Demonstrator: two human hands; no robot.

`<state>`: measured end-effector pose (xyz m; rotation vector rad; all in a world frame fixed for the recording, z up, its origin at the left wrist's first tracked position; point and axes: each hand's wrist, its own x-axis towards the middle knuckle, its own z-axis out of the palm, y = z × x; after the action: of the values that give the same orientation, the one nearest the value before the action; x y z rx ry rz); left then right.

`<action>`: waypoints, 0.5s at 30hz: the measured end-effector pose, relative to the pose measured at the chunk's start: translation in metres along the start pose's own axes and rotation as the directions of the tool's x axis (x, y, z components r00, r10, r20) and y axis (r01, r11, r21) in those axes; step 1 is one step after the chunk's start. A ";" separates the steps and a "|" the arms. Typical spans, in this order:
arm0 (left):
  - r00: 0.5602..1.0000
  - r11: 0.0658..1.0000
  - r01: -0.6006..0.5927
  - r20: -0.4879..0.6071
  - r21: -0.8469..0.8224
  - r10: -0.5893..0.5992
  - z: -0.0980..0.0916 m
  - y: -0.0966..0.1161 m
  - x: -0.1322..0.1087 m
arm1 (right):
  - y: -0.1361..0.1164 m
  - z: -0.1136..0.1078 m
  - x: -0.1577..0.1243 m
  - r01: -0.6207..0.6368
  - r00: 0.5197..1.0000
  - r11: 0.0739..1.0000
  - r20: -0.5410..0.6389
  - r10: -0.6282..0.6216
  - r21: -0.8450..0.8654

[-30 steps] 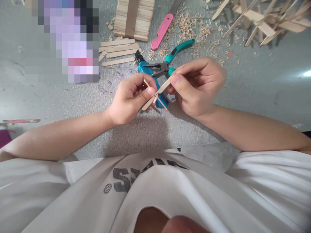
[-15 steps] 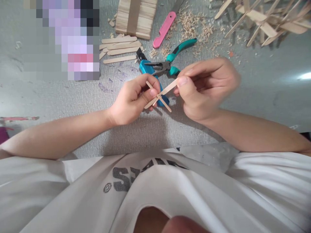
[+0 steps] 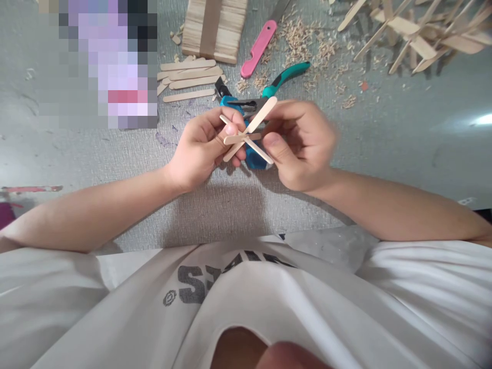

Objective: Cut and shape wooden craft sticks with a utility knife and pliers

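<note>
Several wooden craft sticks cross at one point, forming a star-like piece [image 3: 262, 115]. My left hand [image 3: 205, 146] pinches this piece near its crossing, thumb on top and fingers behind. One stick points up and right with its end free, and another lies nearly level. My right hand [image 3: 303, 141] is close on the right side, thumb apart from the curled fingers, around the level stick's right end. Whether it touches that end I cannot tell. Beneath the hands lie pliers with teal handles [image 3: 286, 78] and a blue cutter tool [image 3: 257, 160], both partly covered.
A banded bundle of craft sticks [image 3: 234, 31] and loose sticks [image 3: 192, 73] lie at the back. Beside them are a pink-handled knife [image 3: 259, 48] and wood shavings [image 3: 303, 43]. A structure of joined sticks [image 3: 423, 43] stands far right. A pixelated patch covers the upper left.
My right hand has let go of the up-right stick's end and moved left, closer to the crossing. The stick piece has turned, so a level stick now shows across it.
</note>
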<state>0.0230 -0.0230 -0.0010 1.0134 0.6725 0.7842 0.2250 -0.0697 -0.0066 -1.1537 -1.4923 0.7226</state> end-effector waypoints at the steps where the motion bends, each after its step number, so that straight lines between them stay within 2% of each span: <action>1: 1.000 1.000 0.008 0.000 -0.003 -0.008 0.000 0.001 0.000 | -0.002 -0.001 -0.002 -0.004 1.000 1.000 0.019 0.004 -0.027; 5: 0.999 0.999 0.046 0.012 -0.011 -0.045 -0.001 0.003 0.000 | -0.011 -0.002 -0.003 0.024 0.995 0.999 0.095 -0.020 -0.045; 8: 0.999 0.998 0.052 0.014 -0.029 -0.052 -0.001 0.005 0.000 | -0.011 -0.003 0.000 0.024 0.994 0.999 0.107 -0.021 -0.031; 12: 0.996 0.996 0.087 -0.016 -0.034 -0.088 0.004 0.009 -0.001 | -0.003 -0.003 0.003 0.150 0.982 0.986 0.126 -0.141 -0.069; 15: 0.993 0.993 0.109 -0.046 -0.044 -0.111 0.008 0.014 -0.001 | 0.002 -0.002 0.004 0.268 0.962 0.959 0.084 -0.261 -0.095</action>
<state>0.0253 -0.0232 0.0149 0.9148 0.7447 0.7245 0.2275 -0.0659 -0.0062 -0.9886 -1.7228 0.5096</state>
